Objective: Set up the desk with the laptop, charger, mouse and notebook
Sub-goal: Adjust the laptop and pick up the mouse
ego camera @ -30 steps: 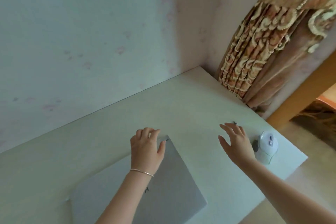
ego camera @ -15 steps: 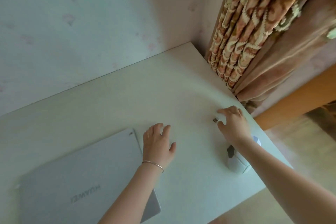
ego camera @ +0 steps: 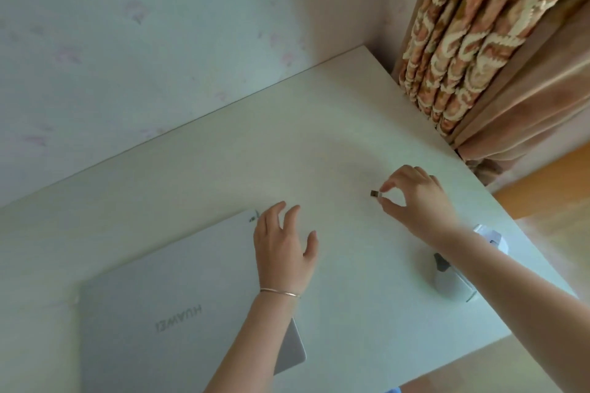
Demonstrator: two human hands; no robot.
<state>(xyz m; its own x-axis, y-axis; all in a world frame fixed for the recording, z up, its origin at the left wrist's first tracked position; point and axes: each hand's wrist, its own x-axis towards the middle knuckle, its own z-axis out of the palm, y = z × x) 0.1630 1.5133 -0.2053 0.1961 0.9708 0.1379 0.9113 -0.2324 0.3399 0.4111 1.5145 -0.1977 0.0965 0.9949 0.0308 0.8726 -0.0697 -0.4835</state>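
Note:
A closed silver laptop lies on the white desk at the lower left, its logo facing me upside down. My left hand hovers open over the laptop's right edge, fingers spread. My right hand is raised a little above the desk and pinches a small USB dongle between thumb and forefinger. A white mouse lies near the desk's right edge, partly hidden under my right forearm.
The desk stands in a corner, with a pale wall behind it and a patterned curtain at its right end. An orange wooden surface and the floor lie beyond the desk's right edge.
My right hand has picked the small dongle up off the desk and now pinches it. My left hand stays by the laptop's edge. The view has shifted.

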